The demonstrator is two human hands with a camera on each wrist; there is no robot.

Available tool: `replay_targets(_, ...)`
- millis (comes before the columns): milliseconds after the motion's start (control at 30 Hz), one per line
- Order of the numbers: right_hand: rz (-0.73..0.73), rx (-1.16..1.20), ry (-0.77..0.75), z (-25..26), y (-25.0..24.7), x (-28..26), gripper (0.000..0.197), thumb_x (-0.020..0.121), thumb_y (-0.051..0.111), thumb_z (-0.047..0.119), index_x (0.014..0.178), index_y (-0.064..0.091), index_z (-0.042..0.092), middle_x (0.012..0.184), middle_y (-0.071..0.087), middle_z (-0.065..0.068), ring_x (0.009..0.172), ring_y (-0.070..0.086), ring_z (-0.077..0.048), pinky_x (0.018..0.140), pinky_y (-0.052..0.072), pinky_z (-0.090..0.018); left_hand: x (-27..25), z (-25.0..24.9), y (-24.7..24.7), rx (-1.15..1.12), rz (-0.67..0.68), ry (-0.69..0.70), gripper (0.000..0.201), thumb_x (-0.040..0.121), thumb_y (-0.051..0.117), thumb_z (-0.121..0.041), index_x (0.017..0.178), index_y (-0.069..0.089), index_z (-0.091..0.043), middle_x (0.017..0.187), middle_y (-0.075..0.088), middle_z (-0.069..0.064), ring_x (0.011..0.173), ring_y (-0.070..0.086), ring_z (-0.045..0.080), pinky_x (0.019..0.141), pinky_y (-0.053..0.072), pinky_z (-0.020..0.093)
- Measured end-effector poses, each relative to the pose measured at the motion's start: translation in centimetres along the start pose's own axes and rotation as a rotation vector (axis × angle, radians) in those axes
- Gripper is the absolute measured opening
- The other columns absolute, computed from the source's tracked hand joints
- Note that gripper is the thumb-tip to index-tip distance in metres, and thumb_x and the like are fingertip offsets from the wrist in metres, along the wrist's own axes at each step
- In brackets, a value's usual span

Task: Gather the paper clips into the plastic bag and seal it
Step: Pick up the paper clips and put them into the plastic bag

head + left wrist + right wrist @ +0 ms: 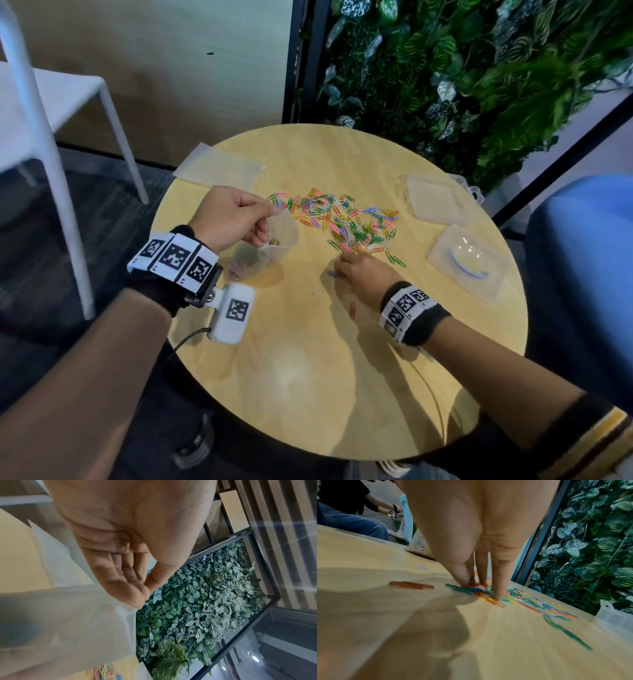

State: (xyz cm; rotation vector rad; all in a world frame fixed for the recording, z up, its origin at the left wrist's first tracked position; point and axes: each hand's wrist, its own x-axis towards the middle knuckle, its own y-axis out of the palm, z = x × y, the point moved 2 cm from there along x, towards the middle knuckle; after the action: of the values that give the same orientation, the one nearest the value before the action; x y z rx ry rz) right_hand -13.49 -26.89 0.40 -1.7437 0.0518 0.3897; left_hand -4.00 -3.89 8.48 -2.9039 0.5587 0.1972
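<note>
A pile of coloured paper clips (346, 219) is spread over the middle of the round wooden table (308, 377). My left hand (270, 222) pinches the rim of a clear plastic bag (270, 246) and holds it open just left of the pile; a few clips show inside. In the left wrist view thumb and forefinger of the left hand (145, 592) meet on the bag's edge (68, 615). My right hand (342, 260) reaches into the near edge of the pile. Its thumb and fingertips (500, 595) pinch a small bunch of clips (479, 591) against the table.
A stray red clip (352, 310) lies near my right wrist. Flat spare bags (219, 168) lie at the far left edge; a clear box (466, 267) and its lid (435, 198) sit at the right. A white chair (51, 102), a plant wall (479, 68) and a blue seat (582, 274) surround the table.
</note>
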Motion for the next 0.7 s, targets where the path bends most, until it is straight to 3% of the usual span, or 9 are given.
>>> replay_targets(67, -0.028, 0.051, 0.055, -0.4, -0.1, -0.2, 0.025, 0.094, 0.053, 0.01, 0.116, 0.065, 0.01, 0.109, 0.063, -0.008, 0.096, 0.06, -0.026, 0.08, 0.05, -0.032, 0.1, 0.2, 0.7, 0.013, 0.019, -0.005, 0.011, 0.089, 0.067, -0.006, 0.092, 0.076, -0.001, 0.057, 0.062, 0.01, 0.047, 0.059, 0.02, 0.047, 0.052, 0.024)
replay_targets(100, -0.027, 0.06, 0.086, -0.5, -0.2, -0.3, 0.023, 0.094, 0.054, 0.01, 0.113, 0.067, 0.009, 0.104, 0.064, -0.008, 0.092, 0.061, -0.025, 0.077, 0.052, -0.031, 0.1, 0.4, 0.9, 0.016, 0.029, -0.009, 0.011, 0.089, 0.067, -0.006, 0.093, 0.076, 0.0, 0.057, 0.062, 0.01, 0.047, 0.059, 0.02, 0.047, 0.052, 0.024)
replay_targets(267, -0.073, 0.318, 0.326, -2.4, -0.5, -0.5, 0.019, 0.093, 0.061, 0.017, 0.107, 0.073, 0.015, 0.1, 0.07, -0.005, 0.089, 0.064, -0.021, 0.083, 0.056, -0.032, 0.1, 0.7, 1.7, 0.006, 0.057, -0.025, 0.011, 0.09, 0.068, -0.005, 0.095, 0.075, 0.001, 0.057, 0.063, 0.011, 0.046, 0.059, 0.019, 0.045, 0.051, 0.024)
replay_targets(367, -0.233, 0.727, 0.57, -4.3, -1.0, -0.8, 0.014, 0.087, 0.069, 0.018, 0.098, 0.076, 0.014, 0.091, 0.071, 0.002, 0.079, 0.064, -0.013, 0.078, 0.054, -0.02, 0.0, 0.8, 1.8, -0.004, 0.052, -0.025, 0.011, 0.09, 0.067, -0.005, 0.094, 0.075, 0.0, 0.058, 0.063, 0.011, 0.047, 0.059, 0.019, 0.046, 0.051, 0.023)
replay_targets(433, -0.335, 1.279, 0.714, -4.6, -1.5, -1.1, 0.008, 0.084, 0.072, 0.008, 0.092, 0.074, 0.006, 0.095, 0.072, -0.01, 0.073, 0.067, -0.016, 0.07, 0.057, -0.017, 0.0, 0.9, 2.1, -0.01, 0.047, -0.024, 0.011, 0.091, 0.066, -0.005, 0.093, 0.075, -0.001, 0.057, 0.063, 0.009, 0.047, 0.059, 0.019, 0.046, 0.052, 0.024)
replay_targets(467, -0.379, 1.578, 0.722, -4.4, -2.1, -1.1, 0.005, 0.084, 0.07, 0.002, 0.089, 0.071, 0.001, 0.098, 0.071, -0.018, 0.072, 0.068, -0.018, 0.07, 0.059, -0.02, 0.0, 1.0, 2.2, -0.01, 0.048, -0.026, 0.011, 0.091, 0.066, -0.005, 0.093, 0.075, -0.002, 0.056, 0.063, 0.008, 0.047, 0.059, 0.019, 0.047, 0.052, 0.024)
replay_targets(533, -0.426, 1.995, 0.65, -3.6, -3.8, -0.8, 0.007, 0.086, 0.065, -0.005, 0.093, 0.067, -0.007, 0.096, 0.068, -0.019, 0.074, 0.069, -0.019, 0.073, 0.06, -0.022, 0.0, 1.0, 2.7, -0.007, 0.059, -0.029, 0.01, 0.091, 0.066, -0.006, 0.093, 0.075, -0.002, 0.055, 0.064, 0.007, 0.047, 0.06, 0.019, 0.048, 0.053, 0.025)
replay_targets(700, -0.392, 2.37, 0.416, -0.1, -7.4, 0.4, 0.029, 0.09, 0.061, -0.002, 0.117, 0.059, -0.011, 0.105, 0.065, -0.012, 0.091, 0.068, -0.016, 0.072, 0.057, -0.016, -0.1, 1.1, 3.4, -0.006, 0.07, -0.022, 0.01, 0.092, 0.065, -0.007, 0.091, 0.075, -0.006, 0.055, 0.066, 0.008, 0.047, 0.061, 0.019, 0.049, 0.055, 0.027)
